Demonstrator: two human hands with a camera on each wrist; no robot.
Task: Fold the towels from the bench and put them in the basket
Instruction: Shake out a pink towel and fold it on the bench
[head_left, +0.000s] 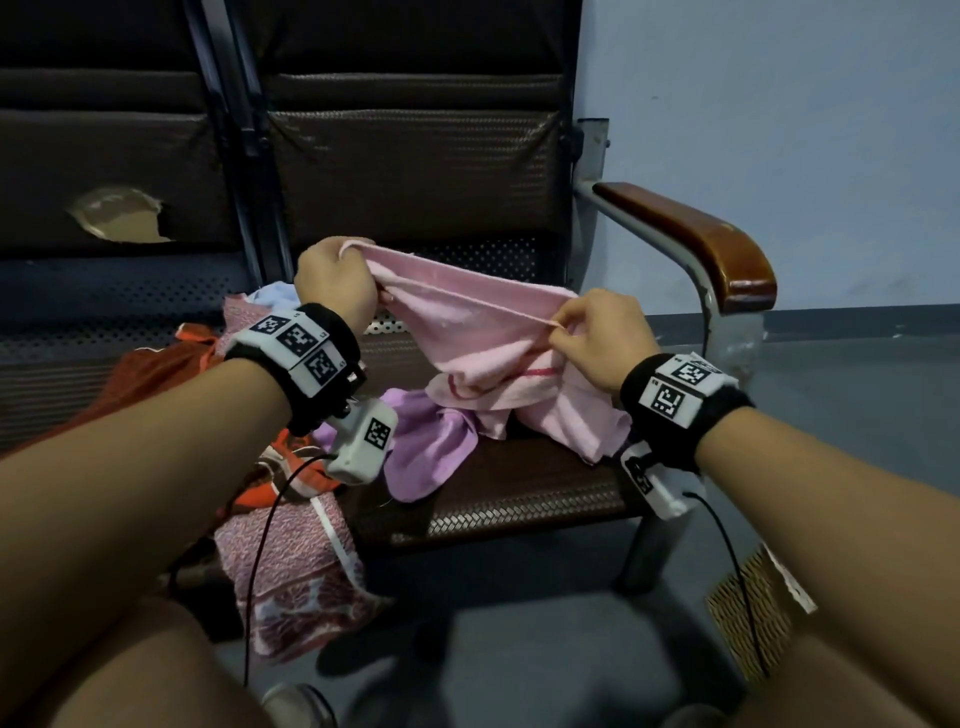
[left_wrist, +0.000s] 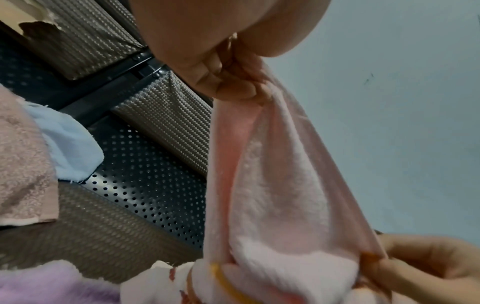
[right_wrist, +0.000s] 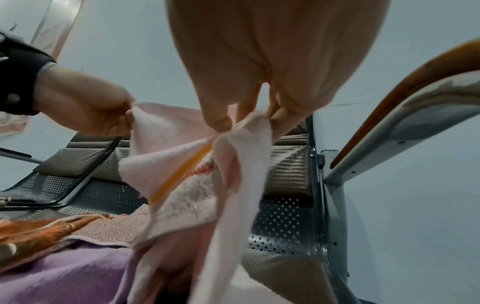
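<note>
While the pale pink terry towel (head_left: 467, 312) hangs above the brown woven-padded tabletop (head_left: 519, 488), the left hand (head_left: 335, 283) grips one upper corner in curled fingers and the right hand (head_left: 602, 338) pinches the hem at the other end, so the taut top edge runs as the long axis between them, sloping down from left to right. The towel's lower part is bunched on the seat, touching the crumpled lilac towel (head_left: 431, 447), with the wooden-topped metal armrest (head_left: 701, 244) close on the right. I judge the next move calls for lifting and spreading towards the open room in front, as no basket shows here.
</note>
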